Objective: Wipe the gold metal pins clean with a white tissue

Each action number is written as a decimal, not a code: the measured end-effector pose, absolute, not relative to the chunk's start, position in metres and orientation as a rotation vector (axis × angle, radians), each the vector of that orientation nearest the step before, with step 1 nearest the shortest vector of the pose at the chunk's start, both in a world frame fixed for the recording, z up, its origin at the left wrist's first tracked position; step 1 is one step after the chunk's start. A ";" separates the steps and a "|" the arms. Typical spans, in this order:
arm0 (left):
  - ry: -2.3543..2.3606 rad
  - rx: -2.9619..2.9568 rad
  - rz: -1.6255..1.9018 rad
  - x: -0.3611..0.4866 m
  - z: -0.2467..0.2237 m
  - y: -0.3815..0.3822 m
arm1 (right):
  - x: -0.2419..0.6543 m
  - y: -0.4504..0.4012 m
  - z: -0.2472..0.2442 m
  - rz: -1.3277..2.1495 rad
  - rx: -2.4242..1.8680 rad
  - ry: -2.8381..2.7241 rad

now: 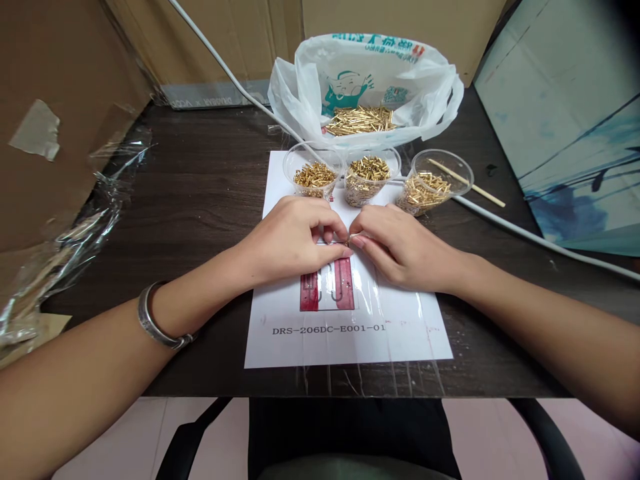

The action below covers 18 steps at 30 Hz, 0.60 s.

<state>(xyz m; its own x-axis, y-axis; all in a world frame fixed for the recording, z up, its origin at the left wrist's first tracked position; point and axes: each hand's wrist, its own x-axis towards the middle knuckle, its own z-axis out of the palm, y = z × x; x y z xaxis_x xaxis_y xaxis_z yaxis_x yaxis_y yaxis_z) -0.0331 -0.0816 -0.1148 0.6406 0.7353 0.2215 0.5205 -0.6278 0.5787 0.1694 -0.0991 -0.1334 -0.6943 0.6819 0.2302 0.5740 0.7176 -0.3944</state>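
Note:
My left hand [295, 237] is closed in a pinch over the middle of a white paper sheet [280, 350]. Its thumb and forefinger meet on a tiny gold-coloured metal part [348, 243], mostly covered by the fingertips. Facing it, my right hand [403, 247] is also pinched, its fingertips almost touching the left ones. A thin pale sliver shows at the right fingertips, too small to name. Under the left hand lies a red-and-white printed picture [344, 283] with dark hook-shaped outlines, partly hidden. Clear tape strips cover much of the sheet.
Behind the hands stand three clear plastic cups, left [313, 181], middle [369, 187] and right [425, 193], holding small gold-coloured parts. A white plastic bag [307, 97] contains gold pins. A wooden stick [485, 193] and white cable [530, 233] lie right; cardboard [65, 67] borders the left.

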 end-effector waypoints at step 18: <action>0.967 2.386 0.591 -0.032 -0.115 -0.082 | 0.171 -0.099 -0.132 0.469 -0.980 -2.537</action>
